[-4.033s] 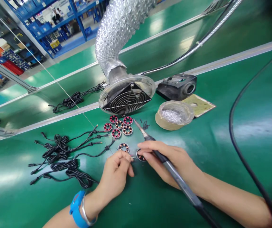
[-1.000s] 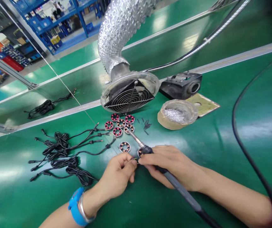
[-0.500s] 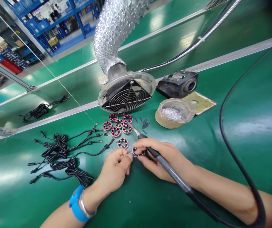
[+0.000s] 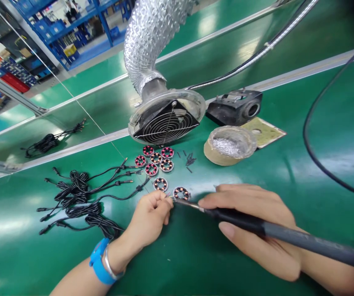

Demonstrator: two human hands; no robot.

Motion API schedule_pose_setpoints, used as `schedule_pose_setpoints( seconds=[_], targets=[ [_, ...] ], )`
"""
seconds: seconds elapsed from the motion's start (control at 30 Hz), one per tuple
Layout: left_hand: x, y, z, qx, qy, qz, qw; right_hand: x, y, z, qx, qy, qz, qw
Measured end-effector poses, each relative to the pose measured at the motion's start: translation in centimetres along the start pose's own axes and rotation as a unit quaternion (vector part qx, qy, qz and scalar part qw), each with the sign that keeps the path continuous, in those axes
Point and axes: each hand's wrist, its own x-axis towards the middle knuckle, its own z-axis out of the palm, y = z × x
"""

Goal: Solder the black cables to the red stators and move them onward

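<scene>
My left hand (image 4: 152, 211) pinches thin wires (image 4: 170, 197) at the end of a black cable. A round coil ring (image 4: 181, 193) with copper windings lies on the green table just right of those fingertips. Held in my right hand (image 4: 257, 226) is a soldering iron (image 4: 238, 218), its metal tip pointing left and reaching the ring's lower left edge by the wires. Whether the tip touches a wire is too small to tell. Another copper ring (image 4: 160, 184) sits just above my left hand, and several red and copper rings (image 4: 151, 169) are grouped beyond it.
Coiled black cables (image 4: 78, 189) lie at the left. A fume extractor (image 4: 167, 119) with a silver duct (image 4: 143, 45) stands behind the rings. Right of it are a bowl of metallic material (image 4: 226, 146), a yellow sponge (image 4: 266, 133) and a black holder (image 4: 235, 107). Small black tubes (image 4: 190, 160) lie nearby.
My right hand has let go of the ring and moved right and down. The iron's tip has swung down from the rings to the wires. My left hand has stayed nearly in place.
</scene>
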Motion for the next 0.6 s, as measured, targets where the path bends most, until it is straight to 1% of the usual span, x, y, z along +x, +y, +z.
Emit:
schedule_pose_setpoints(
  seconds=[0.13, 0.37, 0.6],
  targets=[
    [0.02, -0.15, -0.01, 0.001, -0.001, 0.004, 1.0, 0.42, -0.31, 0.1, 0.005, -0.025, -0.004, 1.0],
    [0.03, -0.11, 0.0, 0.011, -0.002, 0.002, 1.0, 0.47, -0.15, 0.32, 0.014, -0.021, -0.023, 0.999],
    [0.05, -0.17, 0.0, 0.019, -0.002, 0.01, 1.0, 0.39, -0.16, 0.5, 0.011, -0.019, -0.025, 0.999]
  ],
)
